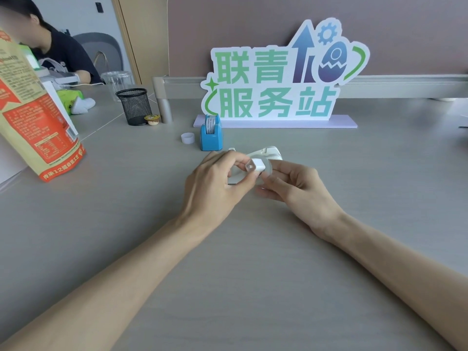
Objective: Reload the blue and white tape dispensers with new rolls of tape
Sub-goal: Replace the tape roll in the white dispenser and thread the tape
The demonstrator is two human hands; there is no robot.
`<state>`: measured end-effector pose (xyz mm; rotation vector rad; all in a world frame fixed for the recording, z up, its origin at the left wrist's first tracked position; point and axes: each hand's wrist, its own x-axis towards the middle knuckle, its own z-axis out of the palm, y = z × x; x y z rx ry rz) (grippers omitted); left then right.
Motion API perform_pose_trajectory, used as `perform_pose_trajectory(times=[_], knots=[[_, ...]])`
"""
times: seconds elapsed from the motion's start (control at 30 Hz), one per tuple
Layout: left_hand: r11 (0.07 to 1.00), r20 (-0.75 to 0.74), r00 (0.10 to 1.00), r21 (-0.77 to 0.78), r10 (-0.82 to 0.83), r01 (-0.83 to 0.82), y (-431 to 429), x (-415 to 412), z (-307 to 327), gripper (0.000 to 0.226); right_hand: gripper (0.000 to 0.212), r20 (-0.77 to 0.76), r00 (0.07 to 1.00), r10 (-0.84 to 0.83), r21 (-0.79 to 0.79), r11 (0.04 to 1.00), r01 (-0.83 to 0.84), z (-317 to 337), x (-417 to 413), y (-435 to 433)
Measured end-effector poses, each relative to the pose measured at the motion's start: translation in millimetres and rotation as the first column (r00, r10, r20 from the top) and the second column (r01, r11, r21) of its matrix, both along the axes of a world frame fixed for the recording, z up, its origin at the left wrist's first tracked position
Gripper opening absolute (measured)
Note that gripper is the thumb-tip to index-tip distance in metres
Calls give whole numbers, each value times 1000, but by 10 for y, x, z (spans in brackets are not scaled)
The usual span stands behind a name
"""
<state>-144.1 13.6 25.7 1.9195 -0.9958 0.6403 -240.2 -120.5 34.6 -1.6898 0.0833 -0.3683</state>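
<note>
White dispenser reload: spindle and roll held above the desk.
White dispenser lies just behind both hands, with the loaded blue dispenser beyond. Left hand fingers pinch the spindle, whose axis runs left-right with the square end toward the camera. Right hand fingers pinch the clear roll at the spindle's right end.

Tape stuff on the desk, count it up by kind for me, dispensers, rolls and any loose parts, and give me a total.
Dispensers: 2 (blue dispenser, white dispenser)
Tape rolls: 2 (roll in the blue dispenser, clear roll held by the right hand)
Empty rings: 1 (empty ring)
Hubs: 1 (white hub, pinched by the left hand)
Total: 6
</note>
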Motion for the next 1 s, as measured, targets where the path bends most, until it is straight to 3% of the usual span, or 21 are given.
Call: perform_pose_trajectory(times=[0.47, 0.77, 1.0], knots=[[994, 150, 986, 71, 71, -83, -11, 45, 7, 11, 24, 76, 994, -72, -64, 995, 77, -19, 6, 19], [991, 220, 970, 65, 104, -121, -58, -7, 40, 19, 23, 128, 987, -98, -209, 970, 123, -20, -5, 20], [991, 187, 977, 64, 103, -117, -64, 8, 40, 25, 17, 161, 975, -151, -359, 912, 201, -60, 29, -15]])
